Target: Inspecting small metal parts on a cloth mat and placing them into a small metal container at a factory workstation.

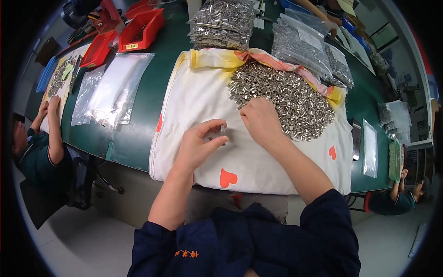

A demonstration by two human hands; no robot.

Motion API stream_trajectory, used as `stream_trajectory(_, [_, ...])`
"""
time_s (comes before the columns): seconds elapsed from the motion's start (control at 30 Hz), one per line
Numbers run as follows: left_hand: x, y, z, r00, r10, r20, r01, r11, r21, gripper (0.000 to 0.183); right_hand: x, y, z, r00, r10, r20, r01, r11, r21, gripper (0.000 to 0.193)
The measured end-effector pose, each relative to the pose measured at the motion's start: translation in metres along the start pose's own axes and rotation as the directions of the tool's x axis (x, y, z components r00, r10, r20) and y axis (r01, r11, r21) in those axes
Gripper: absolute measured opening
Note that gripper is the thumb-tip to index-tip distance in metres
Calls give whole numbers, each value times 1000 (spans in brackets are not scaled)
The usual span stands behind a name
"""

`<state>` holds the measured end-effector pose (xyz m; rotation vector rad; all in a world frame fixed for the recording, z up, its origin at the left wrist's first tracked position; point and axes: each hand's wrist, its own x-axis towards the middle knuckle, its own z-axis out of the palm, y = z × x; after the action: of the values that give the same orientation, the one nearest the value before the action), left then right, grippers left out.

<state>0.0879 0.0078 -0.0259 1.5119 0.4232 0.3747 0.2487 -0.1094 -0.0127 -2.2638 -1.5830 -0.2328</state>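
Note:
My left hand (198, 142) is closed, with thumb and forefinger pinching a small, thin, greyish piece (223, 130) on edge above the white cloth (194, 101). Too little of this piece shows to tell its kind. A heap of small silvery metal cylinders (290, 99) lies on the cloth, ahead and to the right. At the heap's near left edge is my right hand (261, 121), its fingers bent and pressed together. Whatever those fingertips may hold is hidden.
Bags of small metal parts (221, 23) stand behind the cloth, with more bags (302, 44) at the back right. Red bins (140, 30) and flat clear bags (117, 87) sit left on the green table (159, 64). A phone (356, 138) lies right. Other people work at both sides.

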Motion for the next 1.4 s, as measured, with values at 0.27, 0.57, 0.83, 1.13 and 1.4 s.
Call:
stream_trajectory(0.27, [0,2,0,995,-95,-19,91,982,-167,38,-13,-37,-12,899,298,322,-432,473,768,6])
stream_trajectory(0.57, [2,-1,-1,994,-108,29,112,972,-206,39,-14,-38,-2,929,290,231,-348,466,814,7])
stream_trajectory(0.83, [0,1,-1,995,-103,-4,102,990,-102,37,-17,-36,-2,954,252,165,-276,512,814,11])
stream_trajectory(1.13, [1,0,1,995,-90,-33,87,993,-81,36,-10,-13,-7,940,339,25,-276,717,640,14])
stream_trajectory(1.4, [1,3,2,996,-95,-4,94,995,-28,35,1,7,-2,998,35,-56,-33,998,48,8])
